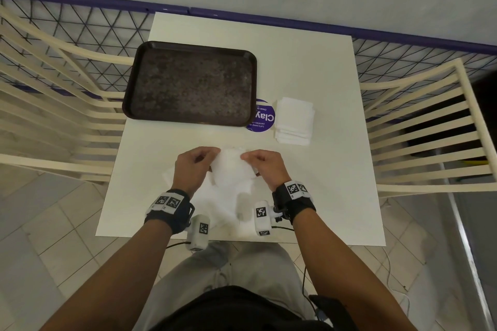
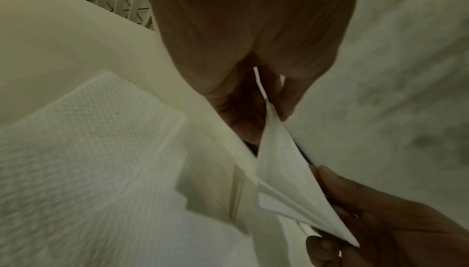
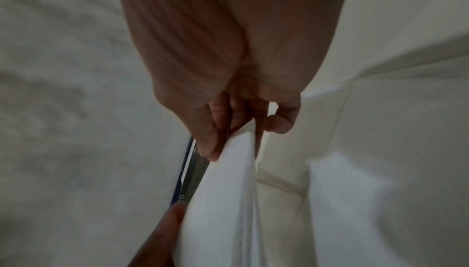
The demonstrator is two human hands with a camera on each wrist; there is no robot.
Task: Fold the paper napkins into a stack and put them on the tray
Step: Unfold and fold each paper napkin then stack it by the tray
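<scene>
My left hand (image 1: 192,166) and right hand (image 1: 265,166) pinch one napkin (image 1: 231,169) above the table's (image 1: 322,75) near edge. The folded stack (image 1: 294,121) lies right of the tray (image 1: 134,105).

White square table with a tray, napkins and a sticker

The table (image 1: 317,67) has a plain white top and stands against a blue-edged wall, with cream slatted chairs on either side. A dark brown tray (image 1: 188,48) lies on its far left part, bare inside. Just right of the tray's near corner a round purple sticker (image 1: 265,118) reading "Clay" is partly covered by the tray's edge. Touching the sticker's right side sits a stack of folded napkins (image 1: 294,121). At the near edge, unfolded white napkins (image 1: 215,204) lie spread flat on the tabletop.
</scene>
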